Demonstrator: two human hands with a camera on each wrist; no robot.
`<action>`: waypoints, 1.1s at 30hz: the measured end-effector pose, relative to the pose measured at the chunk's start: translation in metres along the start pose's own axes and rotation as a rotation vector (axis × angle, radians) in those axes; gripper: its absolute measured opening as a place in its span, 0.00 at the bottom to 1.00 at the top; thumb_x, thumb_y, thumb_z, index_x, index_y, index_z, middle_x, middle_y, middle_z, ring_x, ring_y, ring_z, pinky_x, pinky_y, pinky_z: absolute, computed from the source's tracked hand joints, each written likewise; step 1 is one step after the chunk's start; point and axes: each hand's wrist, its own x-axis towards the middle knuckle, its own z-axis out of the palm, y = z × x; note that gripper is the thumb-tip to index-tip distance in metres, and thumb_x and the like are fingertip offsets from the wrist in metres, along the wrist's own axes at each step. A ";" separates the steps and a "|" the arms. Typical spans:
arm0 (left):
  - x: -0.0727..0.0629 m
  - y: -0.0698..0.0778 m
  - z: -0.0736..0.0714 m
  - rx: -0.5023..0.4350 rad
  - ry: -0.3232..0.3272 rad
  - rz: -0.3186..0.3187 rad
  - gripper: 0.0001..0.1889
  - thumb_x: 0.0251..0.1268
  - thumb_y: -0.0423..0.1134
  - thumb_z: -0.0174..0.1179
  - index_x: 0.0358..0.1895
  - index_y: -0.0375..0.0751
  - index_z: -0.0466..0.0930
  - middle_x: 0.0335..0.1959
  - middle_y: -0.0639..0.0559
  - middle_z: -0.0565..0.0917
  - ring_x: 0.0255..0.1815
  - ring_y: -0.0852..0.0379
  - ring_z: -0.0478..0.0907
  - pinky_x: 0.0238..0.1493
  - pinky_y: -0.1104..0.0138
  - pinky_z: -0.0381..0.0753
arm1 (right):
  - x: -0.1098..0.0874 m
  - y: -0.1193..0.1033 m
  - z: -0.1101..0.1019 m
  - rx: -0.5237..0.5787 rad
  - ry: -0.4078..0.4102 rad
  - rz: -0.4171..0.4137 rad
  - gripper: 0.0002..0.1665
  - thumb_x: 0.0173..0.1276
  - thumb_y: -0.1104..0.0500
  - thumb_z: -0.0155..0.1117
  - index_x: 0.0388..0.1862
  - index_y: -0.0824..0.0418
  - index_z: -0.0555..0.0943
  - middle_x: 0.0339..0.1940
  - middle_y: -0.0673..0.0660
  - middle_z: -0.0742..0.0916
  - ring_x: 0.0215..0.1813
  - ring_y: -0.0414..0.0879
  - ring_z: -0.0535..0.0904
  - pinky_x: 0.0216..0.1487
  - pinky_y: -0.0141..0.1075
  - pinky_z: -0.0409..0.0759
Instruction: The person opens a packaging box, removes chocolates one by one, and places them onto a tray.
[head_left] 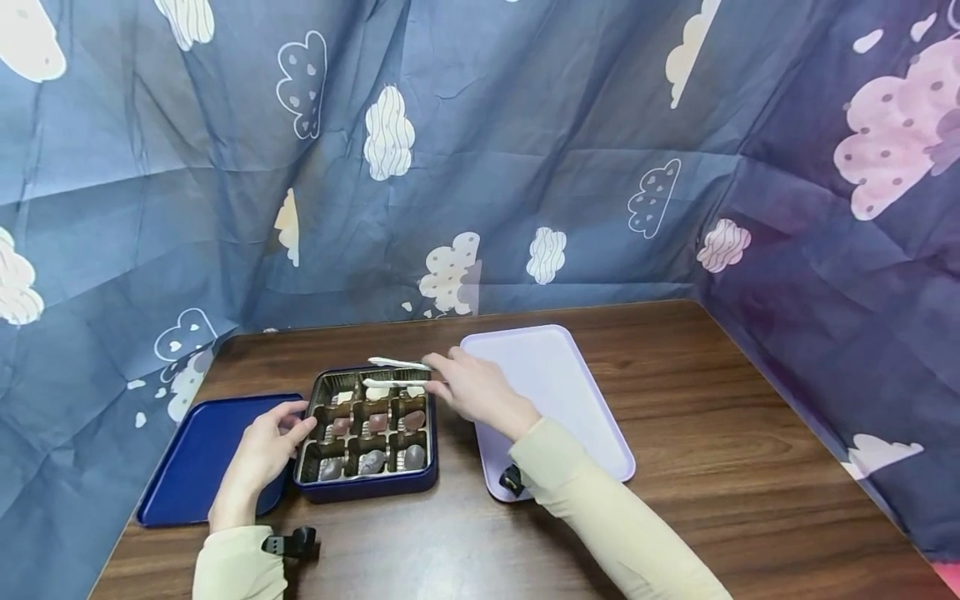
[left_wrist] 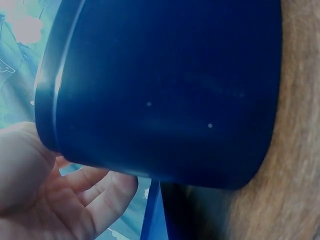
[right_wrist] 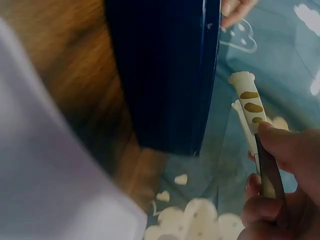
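A dark blue tin box [head_left: 363,491] holds a gold divided tray of small pieces that look like chocolates: whitish ones [head_left: 377,393] at the back, reddish-brown ones [head_left: 377,423] in the middle, grey ones [head_left: 414,457] in front. At its left side my left hand [head_left: 261,450] holds the rim, thumb tip over the edge and fingers against the outer wall. My right hand [head_left: 480,390] grips a pair of white-tipped tongs [right_wrist: 250,102] above the back row. The two arms of the tongs are spread apart, with nothing visible between them.
To the left lies a flat blue lid [head_left: 202,450], partly behind my left arm. A pale lilac tray [head_left: 536,367] lies to the right, under my right forearm. Brown wooden tabletop [head_left: 720,433] extends around them, and a cloud-patterned curtain [head_left: 480,167] hangs behind.
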 end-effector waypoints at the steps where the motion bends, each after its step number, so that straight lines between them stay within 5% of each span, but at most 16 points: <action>1: 0.000 -0.001 0.000 0.000 0.002 0.004 0.22 0.72 0.39 0.58 0.63 0.29 0.71 0.39 0.39 0.81 0.25 0.54 0.78 0.30 0.62 0.78 | 0.006 -0.005 -0.001 -0.022 -0.017 -0.011 0.25 0.74 0.44 0.56 0.66 0.49 0.74 0.44 0.56 0.81 0.40 0.50 0.80 0.36 0.47 0.80; 14: 0.003 0.003 -0.002 0.016 -0.003 0.017 0.22 0.72 0.38 0.58 0.64 0.29 0.71 0.39 0.39 0.82 0.23 0.55 0.78 0.30 0.61 0.77 | 0.077 -0.058 -0.026 -0.300 -0.294 -0.088 0.15 0.73 0.42 0.57 0.49 0.44 0.84 0.44 0.50 0.84 0.44 0.48 0.82 0.39 0.46 0.79; 19: 0.004 0.003 -0.004 0.025 0.006 0.027 0.23 0.72 0.38 0.58 0.64 0.29 0.71 0.39 0.39 0.82 0.23 0.55 0.78 0.30 0.61 0.77 | 0.097 -0.083 -0.034 -0.379 -0.342 -0.064 0.13 0.74 0.50 0.54 0.47 0.46 0.85 0.46 0.50 0.85 0.44 0.48 0.82 0.41 0.44 0.78; 26: 0.004 0.002 -0.003 0.020 0.002 0.024 0.23 0.72 0.38 0.58 0.64 0.29 0.71 0.38 0.40 0.82 0.24 0.54 0.78 0.29 0.61 0.78 | 0.109 -0.115 -0.027 -0.463 -0.408 0.045 0.15 0.77 0.52 0.47 0.44 0.42 0.83 0.38 0.44 0.82 0.32 0.41 0.74 0.21 0.37 0.64; 33: 0.002 -0.002 0.000 0.018 0.003 0.011 0.22 0.72 0.38 0.58 0.63 0.29 0.71 0.38 0.41 0.82 0.23 0.55 0.78 0.29 0.62 0.78 | 0.109 -0.121 -0.011 -0.470 -0.413 0.079 0.13 0.75 0.53 0.49 0.40 0.42 0.83 0.32 0.46 0.81 0.23 0.42 0.64 0.17 0.38 0.53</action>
